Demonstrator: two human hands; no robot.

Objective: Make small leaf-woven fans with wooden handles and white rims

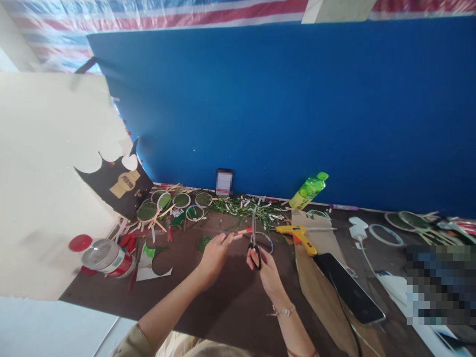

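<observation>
My left hand [215,254] is closed, pinching a thin red-and-white strip [243,232] that points right. In my right hand [265,265] are scissors [254,246] with black handles, blades pointing away from me. The blades meet or overlap the strip's right end; whether they cut into it I cannot tell. Behind the scissors, a thin round hoop [267,240] lies on the dark table [230,307]. A green piece [204,243] is partly hidden beside my left hand.
Green and white scraps [253,206] lie along the blue panel [282,99]. Round green fans [148,211] and a red-lidded jar [107,257] are left. Rightward are a yellow glue gun [297,233], a tilted bottle [308,191], cardboard [312,282] and a black phone [349,287] with a cable.
</observation>
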